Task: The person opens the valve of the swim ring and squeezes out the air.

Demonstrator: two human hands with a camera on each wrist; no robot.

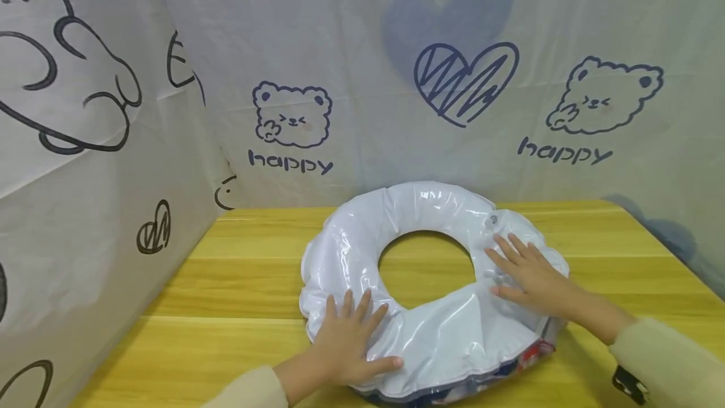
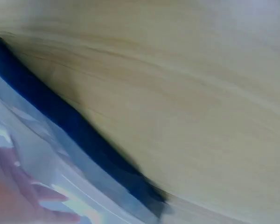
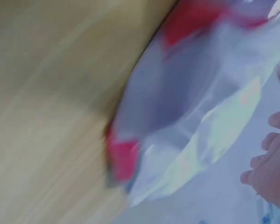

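One ring point(image 1: 438, 332), yellow table point(image 1: 243, 288), printed backdrop point(image 1: 362, 62).

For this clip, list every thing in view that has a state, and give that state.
Inflatable ring: lying on the table, white side up, puffed, wrinkled
Valve: too small to tell whether open or closed
Left hand: fingers spread, on the ring
Right hand: fingers spread, on the ring
Printed sheet: hanging, creased

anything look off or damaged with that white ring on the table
The white ring looks unevenly filled: its near part, between the left hand and right hand, is flatter, broader and creased, while the far part looks rounder. Possibly underinflated; no tear or spill shows.
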